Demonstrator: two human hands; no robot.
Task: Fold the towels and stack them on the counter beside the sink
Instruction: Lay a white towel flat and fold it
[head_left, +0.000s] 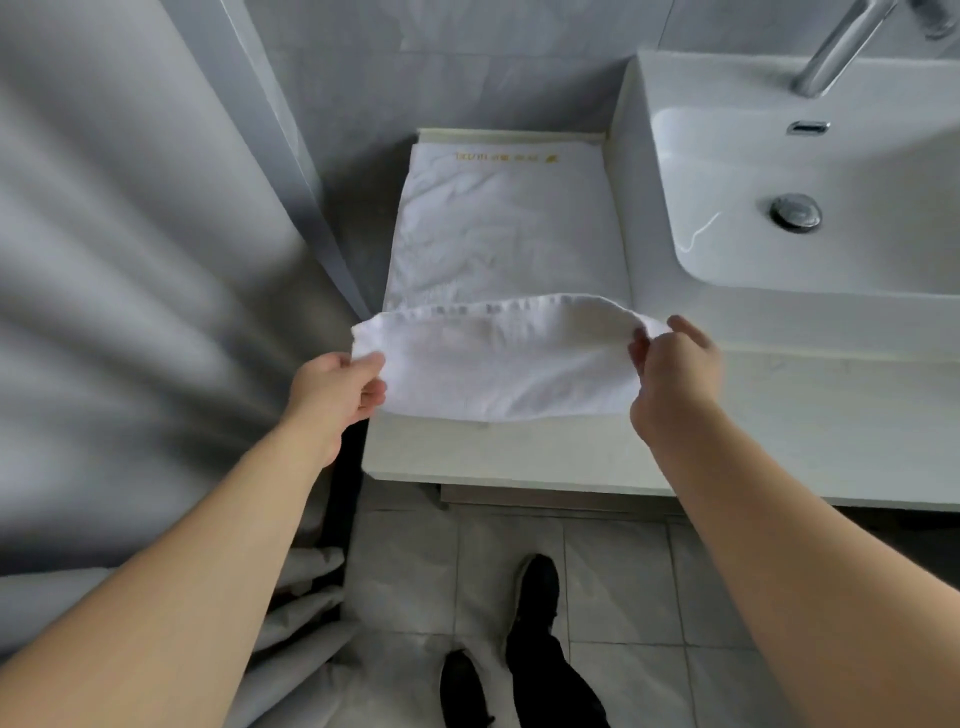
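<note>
— What have the hands got?

— My left hand (337, 387) pinches the small towel's (498, 358) left end, my right hand (672, 374) its right end. It sags between them, above the counter's (519, 452) front edge.

— And the other towel?

— The folded towel (504, 228) lies flat on the counter, just left of the sink (810, 197).

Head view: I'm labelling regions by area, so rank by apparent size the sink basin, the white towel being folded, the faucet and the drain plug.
1. sink basin
2. white towel
3. faucet, partly cropped
4. drain plug

The basin is also cropped.
</note>
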